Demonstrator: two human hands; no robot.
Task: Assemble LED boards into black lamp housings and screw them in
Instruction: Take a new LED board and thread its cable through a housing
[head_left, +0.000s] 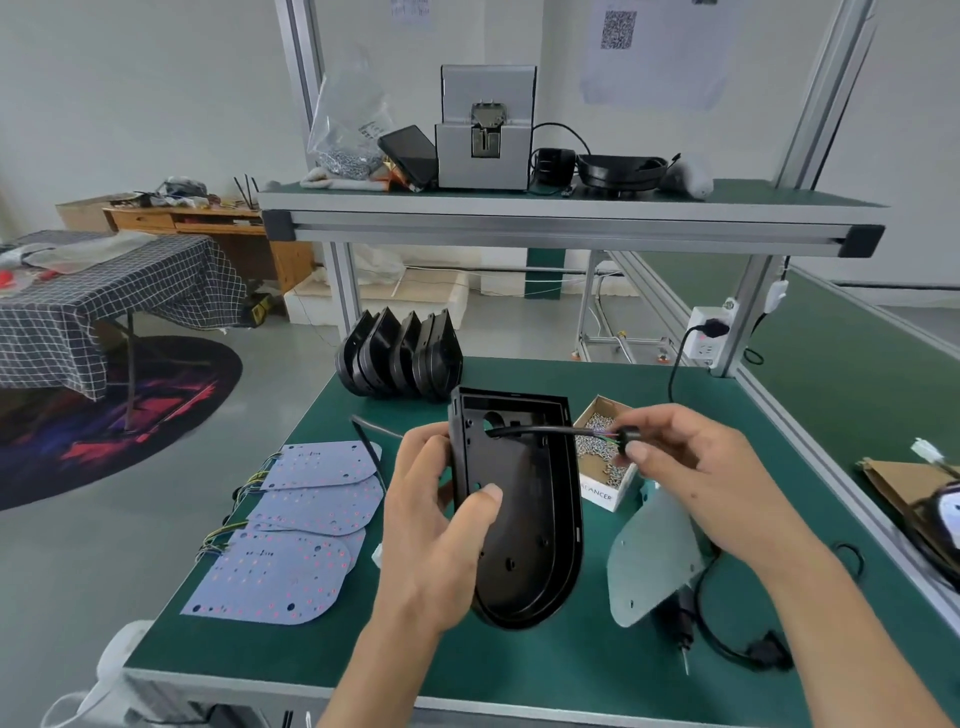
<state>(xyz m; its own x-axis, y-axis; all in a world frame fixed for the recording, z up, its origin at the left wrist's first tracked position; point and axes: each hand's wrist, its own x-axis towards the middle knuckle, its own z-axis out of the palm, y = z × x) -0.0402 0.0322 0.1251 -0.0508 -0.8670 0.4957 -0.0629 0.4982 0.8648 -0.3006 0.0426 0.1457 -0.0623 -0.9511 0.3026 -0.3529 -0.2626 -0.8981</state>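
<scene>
The work looks early: the left hand (441, 525) grips a glossy black plastic housing (519, 519), D-shaped, rimmed and with no board in it, above the middle of the green mat (571, 670), while the right hand (691, 467) pinches the black cable (535, 430) that sticks out of its round hole toward 3 o'clock. Left to do, I judge, are seating and screwing: thin pale boards (291, 566) with red dots lie fanned at 9 o'clock, one dull grey board (654, 556) leans at 4 o'clock, spare housings (400, 358) stand at 12 o'clock, and small shiny screws fill a cardboard box (602, 493) at 2 o'clock.
</scene>
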